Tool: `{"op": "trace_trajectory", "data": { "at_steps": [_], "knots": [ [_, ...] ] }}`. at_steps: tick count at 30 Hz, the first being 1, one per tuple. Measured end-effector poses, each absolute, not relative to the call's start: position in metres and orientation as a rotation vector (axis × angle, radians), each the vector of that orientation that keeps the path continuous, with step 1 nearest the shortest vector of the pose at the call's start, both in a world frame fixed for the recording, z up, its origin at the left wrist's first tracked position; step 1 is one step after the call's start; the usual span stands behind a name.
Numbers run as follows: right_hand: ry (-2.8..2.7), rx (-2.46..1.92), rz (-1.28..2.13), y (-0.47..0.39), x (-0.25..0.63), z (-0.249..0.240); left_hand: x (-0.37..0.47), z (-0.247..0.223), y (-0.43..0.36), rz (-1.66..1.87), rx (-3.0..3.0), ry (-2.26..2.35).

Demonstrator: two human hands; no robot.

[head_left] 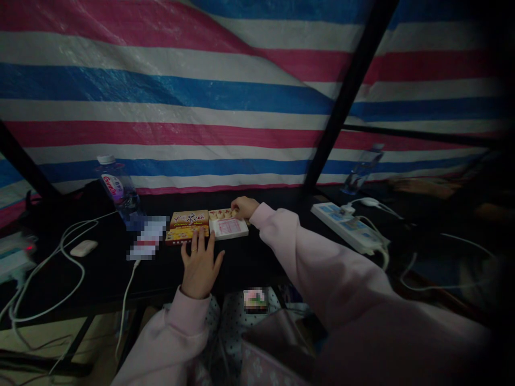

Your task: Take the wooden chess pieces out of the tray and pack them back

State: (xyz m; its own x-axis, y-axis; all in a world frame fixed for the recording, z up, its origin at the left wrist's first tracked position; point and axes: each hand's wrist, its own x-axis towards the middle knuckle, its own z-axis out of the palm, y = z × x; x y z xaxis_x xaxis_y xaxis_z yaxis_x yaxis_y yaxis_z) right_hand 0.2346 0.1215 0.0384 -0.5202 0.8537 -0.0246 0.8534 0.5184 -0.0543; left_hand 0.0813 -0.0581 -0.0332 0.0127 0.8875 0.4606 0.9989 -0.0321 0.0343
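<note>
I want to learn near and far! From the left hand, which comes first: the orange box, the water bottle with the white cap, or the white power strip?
From the left hand:
1. Orange box, at the fingertips.
2. Water bottle, back left.
3. Power strip, far right.

1. You have two hands out: the left hand (200,265) flat on the table (249,262), the right hand (243,207) at the far edge of the boxes.
2. Two flat boxes lie side by side: the yellow box (189,227) and, at its 3 o'clock, the white box (229,225).
3. Two water bottles: the labelled bottle (118,190) at 10 o'clock, the clear bottle (362,170) at 2 o'clock.
4. One power strip (349,226) at 3 o'clock.
5. One white case (83,247) at 9 o'clock.
</note>
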Motion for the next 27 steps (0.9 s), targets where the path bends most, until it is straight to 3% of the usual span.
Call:
{"op": "trace_trajectory", "data": {
  "at_steps": [27],
  "knots": [
    [-2.761,-1.579,-0.096,0.118,0.233,0.052,0.081,-0.034,-0.058,-0.522,-1.993,-1.931]
  ]
}}
